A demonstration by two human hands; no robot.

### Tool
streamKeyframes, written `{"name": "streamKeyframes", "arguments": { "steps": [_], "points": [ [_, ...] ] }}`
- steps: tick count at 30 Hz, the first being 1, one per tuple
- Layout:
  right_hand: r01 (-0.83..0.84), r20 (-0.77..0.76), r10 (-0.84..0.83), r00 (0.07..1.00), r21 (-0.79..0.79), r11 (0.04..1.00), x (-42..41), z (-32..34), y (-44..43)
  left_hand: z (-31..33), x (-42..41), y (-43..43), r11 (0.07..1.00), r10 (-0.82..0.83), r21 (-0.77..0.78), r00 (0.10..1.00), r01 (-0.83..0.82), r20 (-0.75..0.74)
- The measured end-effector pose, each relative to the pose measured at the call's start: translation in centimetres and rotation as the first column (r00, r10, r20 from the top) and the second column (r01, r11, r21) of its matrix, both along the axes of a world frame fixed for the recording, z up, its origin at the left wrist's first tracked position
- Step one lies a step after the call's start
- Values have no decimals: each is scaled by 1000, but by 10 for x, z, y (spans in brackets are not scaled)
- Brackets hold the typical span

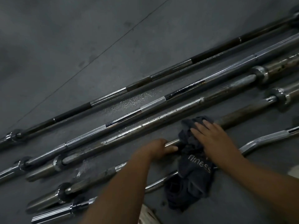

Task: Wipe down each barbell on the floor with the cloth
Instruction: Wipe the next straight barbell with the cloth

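Right hand (pixel 213 138) flat, fingers (pixel 202 126) straight, pressing cloth (pixel 194 172) onto barbell (pixel 242 113); left hand (pixel 158 147) grips barbell beside cloth. Risk: barbell rolls on floor (pixel 80 46), trapping left hand.

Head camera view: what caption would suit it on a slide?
Right hand presses a dark cloth onto a barbell while the left hand holds it.

Four straight barbells (pixel 152 104), one curl bar (pixel 258 142), one cloth (pixel 194 172), two hands (pixel 213 136).
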State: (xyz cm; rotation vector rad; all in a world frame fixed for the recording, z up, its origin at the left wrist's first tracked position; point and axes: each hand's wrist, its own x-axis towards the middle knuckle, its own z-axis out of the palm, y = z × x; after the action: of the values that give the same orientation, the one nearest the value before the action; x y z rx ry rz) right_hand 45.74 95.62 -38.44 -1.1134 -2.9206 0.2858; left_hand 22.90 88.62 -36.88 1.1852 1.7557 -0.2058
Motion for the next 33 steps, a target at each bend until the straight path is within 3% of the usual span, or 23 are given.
{"name": "streamKeyframes", "arguments": {
  "steps": [1,3,6,8,10,11,13,15,18,22,33],
  "points": [
    [60,19,-60,998,-1,998,-4,2,-7,-1,1,-1,1000,11,3,1000,-11,-24],
    [65,21,-64,998,-16,998,-19,2,-29,0,19,-14,986,77,160,966,-38,-248],
    [-173,-23,172,985,-74,982,-25,5,-34,-9,40,-43,928,141,371,898,26,-416],
    [-128,-24,126,992,-100,987,-11,6,-11,-8,27,-29,943,97,332,955,2,-280],
    [24,-5,-24,1000,-131,991,-10,9,-3,-7,6,-11,984,61,170,997,-53,-42],
    [60,23,-57,998,-157,986,-16,14,-6,-6,-1,-7,992,49,116,999,-49,2],
    [62,22,-59,998,-160,985,-28,24,-12,-8,1,-9,986,0,163,990,23,-140],
    [-1,56,13,998,-214,977,-34,36,-10,-8,15,-23,951,110,307,956,-22,-273],
    [-33,59,46,997,-203,979,-26,55,-3,3,32,-42,889,287,432,920,-152,-267],
    [-3,62,10,998,-100,995,-10,78,-12,30,45,-54,870,291,482,898,-105,-331],
    [30,-115,-12,993,157,987,89,196,-53,165,146,-66,811,290,585,882,-21,-371]
  ]
}}
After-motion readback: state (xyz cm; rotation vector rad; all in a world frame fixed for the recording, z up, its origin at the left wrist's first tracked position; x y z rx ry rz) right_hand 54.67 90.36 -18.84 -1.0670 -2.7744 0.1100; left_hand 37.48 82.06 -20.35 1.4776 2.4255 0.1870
